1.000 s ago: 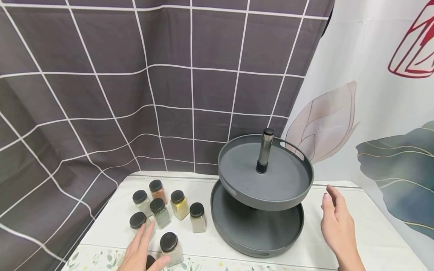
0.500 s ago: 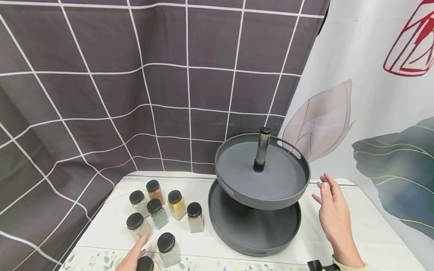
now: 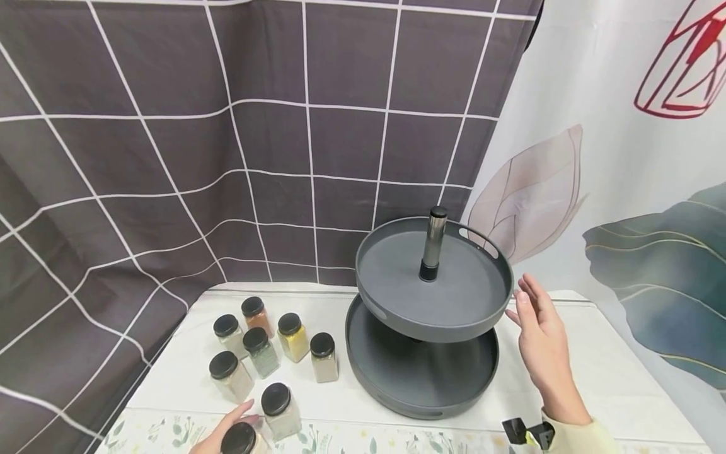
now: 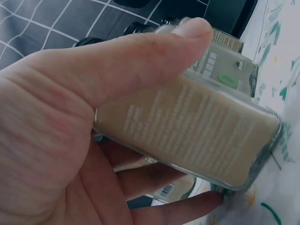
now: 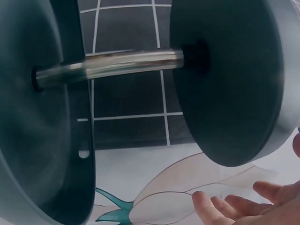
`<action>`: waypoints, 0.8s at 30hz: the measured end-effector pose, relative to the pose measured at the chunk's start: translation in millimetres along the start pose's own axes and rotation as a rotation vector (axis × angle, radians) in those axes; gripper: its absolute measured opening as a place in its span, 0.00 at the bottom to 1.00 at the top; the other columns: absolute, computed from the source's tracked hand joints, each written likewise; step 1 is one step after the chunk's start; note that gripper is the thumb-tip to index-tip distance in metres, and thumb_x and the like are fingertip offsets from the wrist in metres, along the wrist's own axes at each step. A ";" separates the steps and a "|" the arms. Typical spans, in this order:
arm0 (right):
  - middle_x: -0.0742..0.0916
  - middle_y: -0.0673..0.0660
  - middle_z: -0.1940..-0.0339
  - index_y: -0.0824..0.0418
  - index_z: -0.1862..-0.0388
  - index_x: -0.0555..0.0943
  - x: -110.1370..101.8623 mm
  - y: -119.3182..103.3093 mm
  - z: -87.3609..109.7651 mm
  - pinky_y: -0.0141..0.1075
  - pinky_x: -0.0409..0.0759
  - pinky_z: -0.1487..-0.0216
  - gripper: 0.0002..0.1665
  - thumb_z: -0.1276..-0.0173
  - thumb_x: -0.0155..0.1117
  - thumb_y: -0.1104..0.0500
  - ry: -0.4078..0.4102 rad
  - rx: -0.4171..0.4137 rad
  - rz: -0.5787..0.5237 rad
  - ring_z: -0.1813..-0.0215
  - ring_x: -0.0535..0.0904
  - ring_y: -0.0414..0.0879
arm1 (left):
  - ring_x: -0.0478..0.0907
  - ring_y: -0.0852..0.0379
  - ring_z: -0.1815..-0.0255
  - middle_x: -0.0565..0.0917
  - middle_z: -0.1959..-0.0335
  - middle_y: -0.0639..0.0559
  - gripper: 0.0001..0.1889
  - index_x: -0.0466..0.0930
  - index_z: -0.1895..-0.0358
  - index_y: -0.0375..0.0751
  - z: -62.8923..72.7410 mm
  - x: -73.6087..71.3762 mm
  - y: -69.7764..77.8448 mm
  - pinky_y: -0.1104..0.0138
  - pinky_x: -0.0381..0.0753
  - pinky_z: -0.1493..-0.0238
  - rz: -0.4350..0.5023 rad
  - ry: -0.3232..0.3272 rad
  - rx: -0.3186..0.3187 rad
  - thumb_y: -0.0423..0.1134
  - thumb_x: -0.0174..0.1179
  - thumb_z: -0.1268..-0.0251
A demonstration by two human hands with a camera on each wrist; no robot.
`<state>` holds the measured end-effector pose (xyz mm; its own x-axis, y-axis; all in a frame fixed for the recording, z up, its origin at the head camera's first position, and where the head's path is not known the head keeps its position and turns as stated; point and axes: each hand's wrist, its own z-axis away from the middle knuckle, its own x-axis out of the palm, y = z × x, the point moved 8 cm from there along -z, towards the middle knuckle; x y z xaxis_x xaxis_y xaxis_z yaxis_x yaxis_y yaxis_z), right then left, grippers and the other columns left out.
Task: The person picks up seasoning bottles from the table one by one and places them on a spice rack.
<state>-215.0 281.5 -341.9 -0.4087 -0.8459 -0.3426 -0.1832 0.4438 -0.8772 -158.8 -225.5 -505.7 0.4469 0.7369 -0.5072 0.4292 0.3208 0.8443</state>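
Note:
At the front edge of the head view, my left hand (image 3: 218, 435) is around a black-lidded spice jar (image 3: 238, 437). In the left wrist view the thumb lies across this square glass jar of beige powder (image 4: 192, 136), and the fingers curve round its far side. Touching or very near the upper tier's right rim is my right hand (image 3: 544, 347), fingers loosely extended and holding nothing. The grey two-tier round tray (image 3: 420, 384) stands upright, with a metal post (image 3: 433, 243) rising through its upper tier (image 3: 391, 265). Both tiers are bare.
Several more black-lidded jars stand left of the tray, including a yellow one (image 3: 293, 340), an orange-brown one (image 3: 258, 318) and a pale one (image 3: 282, 416) close to the left hand. A white cloth (image 3: 595, 378) covers the table. Dark gridded curtain (image 3: 255, 157) hangs behind.
My left hand has drawn back toward the front edge and come round the nearest jar. My right hand has moved left and slightly up, closer to the upper tier's rim.

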 end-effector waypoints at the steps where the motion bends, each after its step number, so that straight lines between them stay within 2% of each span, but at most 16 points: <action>1: 0.65 0.65 0.22 0.60 0.18 0.54 0.6 -0.5 -1.1 0.16 0.73 0.44 0.34 0.16 0.41 0.48 -0.004 -0.004 0.007 0.32 0.73 0.40 | 0.73 0.77 0.45 0.80 0.37 0.53 0.52 0.50 0.34 0.93 -0.4 -0.5 3.8 0.72 0.79 0.54 -0.016 0.008 0.001 0.28 0.67 0.43; 3: 0.65 0.64 0.22 0.59 0.18 0.54 1.0 -1.8 -3.4 0.15 0.72 0.44 0.34 0.16 0.41 0.48 -0.010 -0.008 0.017 0.36 0.74 0.34 | 0.77 0.73 0.48 0.80 0.42 0.72 0.45 0.62 0.30 0.79 -1.6 -3.1 12.3 0.73 0.78 0.58 -0.098 0.061 0.001 0.30 0.69 0.46; 4: 0.65 0.64 0.22 0.59 0.18 0.54 1.2 -2.9 -4.3 0.16 0.72 0.44 0.34 0.16 0.41 0.47 -0.012 -0.013 0.006 0.36 0.73 0.33 | 0.78 0.73 0.50 0.78 0.42 0.76 0.41 0.67 0.32 0.72 -1.5 -3.6 14.3 0.73 0.78 0.59 -0.113 0.072 -0.050 0.32 0.71 0.46; 6: 0.64 0.65 0.22 0.60 0.18 0.54 1.5 -5.3 -5.9 0.16 0.73 0.44 0.34 0.16 0.40 0.47 -0.013 -0.019 -0.043 0.34 0.72 0.35 | 0.78 0.73 0.54 0.80 0.45 0.76 0.35 0.73 0.35 0.61 -0.3 -5.1 17.7 0.73 0.78 0.61 -0.139 0.105 -0.150 0.35 0.73 0.48; 8: 0.63 0.66 0.21 0.61 0.19 0.55 1.7 -7.6 -7.6 0.17 0.74 0.44 0.34 0.16 0.40 0.47 -0.017 -0.024 -0.086 0.30 0.70 0.41 | 0.79 0.73 0.55 0.83 0.47 0.73 0.34 0.74 0.37 0.54 0.8 -6.4 20.1 0.73 0.78 0.62 -0.166 0.130 -0.187 0.36 0.75 0.50; 12: 0.64 0.66 0.22 0.59 0.19 0.57 1.4 -11.3 -13.0 0.19 0.75 0.43 0.33 0.16 0.41 0.48 -0.016 -0.033 -0.121 0.26 0.67 0.45 | 0.79 0.73 0.54 0.82 0.46 0.74 0.35 0.73 0.36 0.55 3.0 -6.7 21.2 0.73 0.78 0.62 -0.133 0.136 -0.196 0.35 0.75 0.50; 15: 0.66 0.65 0.22 0.58 0.19 0.58 1.8 -14.6 -17.6 0.18 0.74 0.43 0.33 0.16 0.41 0.48 -0.022 -0.039 -0.108 0.25 0.65 0.46 | 0.78 0.73 0.53 0.80 0.46 0.77 0.32 0.74 0.36 0.55 6.1 -4.5 15.5 0.73 0.77 0.60 -0.039 0.098 -0.272 0.36 0.73 0.46; 17: 0.66 0.63 0.22 0.58 0.19 0.58 3.1 -16.3 -20.0 0.17 0.73 0.43 0.32 0.16 0.42 0.48 -0.030 -0.039 -0.114 0.25 0.64 0.48 | 0.77 0.73 0.52 0.79 0.46 0.77 0.30 0.74 0.37 0.54 7.4 -3.5 13.3 0.73 0.76 0.58 -0.008 0.074 -0.289 0.36 0.72 0.44; 21: 0.66 0.61 0.22 0.58 0.19 0.59 6.9 -16.1 -21.8 0.17 0.69 0.39 0.33 0.17 0.46 0.49 -0.048 -0.020 -0.092 0.24 0.63 0.54 | 0.77 0.72 0.52 0.79 0.46 0.76 0.27 0.75 0.39 0.56 7.4 -2.1 14.0 0.73 0.75 0.58 -0.012 0.040 -0.244 0.35 0.70 0.43; 24: 0.66 0.60 0.22 0.56 0.19 0.59 7.7 -13.1 -21.2 0.25 0.65 0.31 0.33 0.18 0.48 0.49 -0.041 0.016 -0.065 0.24 0.63 0.54 | 0.76 0.72 0.53 0.80 0.47 0.76 0.26 0.76 0.41 0.58 6.6 -1.0 14.1 0.73 0.75 0.59 -0.008 0.035 -0.233 0.35 0.70 0.43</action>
<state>-234.6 275.4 -326.0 -0.3596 -0.8844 -0.2974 -0.1942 0.3827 -0.9032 -148.0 -225.6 -494.5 0.4146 0.7528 -0.5113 0.2379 0.4526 0.8594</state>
